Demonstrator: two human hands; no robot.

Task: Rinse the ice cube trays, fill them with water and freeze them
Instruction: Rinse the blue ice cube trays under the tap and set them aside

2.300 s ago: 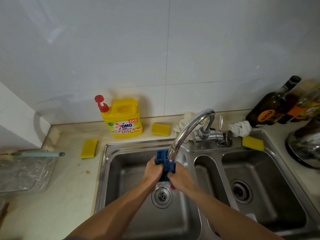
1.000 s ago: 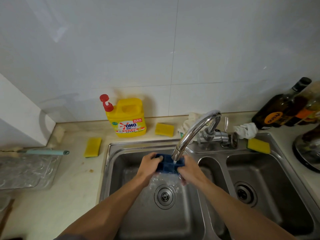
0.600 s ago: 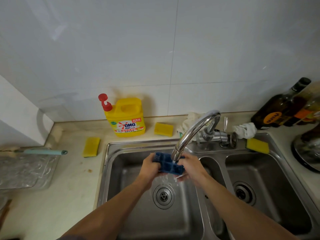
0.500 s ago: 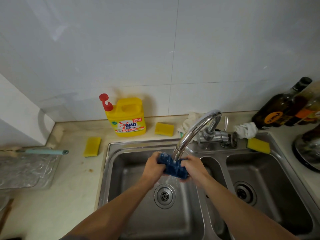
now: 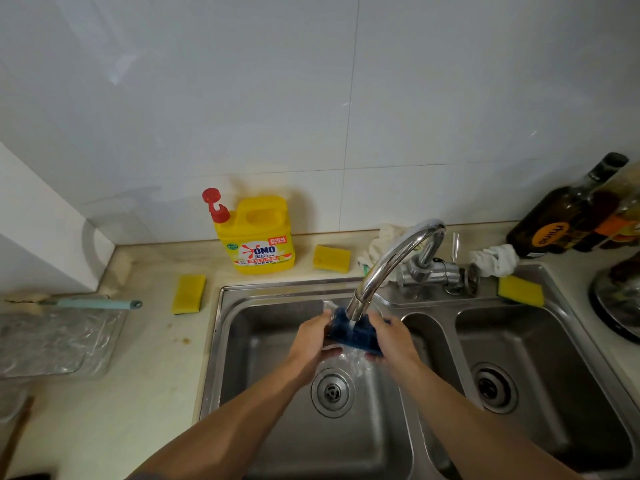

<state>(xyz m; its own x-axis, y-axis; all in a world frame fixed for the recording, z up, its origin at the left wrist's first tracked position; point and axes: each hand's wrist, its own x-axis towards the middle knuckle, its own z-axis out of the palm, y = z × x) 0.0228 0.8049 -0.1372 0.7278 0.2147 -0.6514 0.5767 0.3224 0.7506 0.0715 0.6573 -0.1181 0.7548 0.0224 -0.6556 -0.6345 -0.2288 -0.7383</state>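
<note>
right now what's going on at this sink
A person holds a dark blue plastic ice cube tray under the running curved chrome tap, over the left basin of the stainless steel double sink. The left hand grips its left end and the right hand its right end. Water spills off the tray toward the drain: this looks like the rinse.

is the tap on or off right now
On. Water pours from the faucet spout onto the blue ice cube tray, which the left hand and right hand grip over the sink, and splashes beneath it.
</note>
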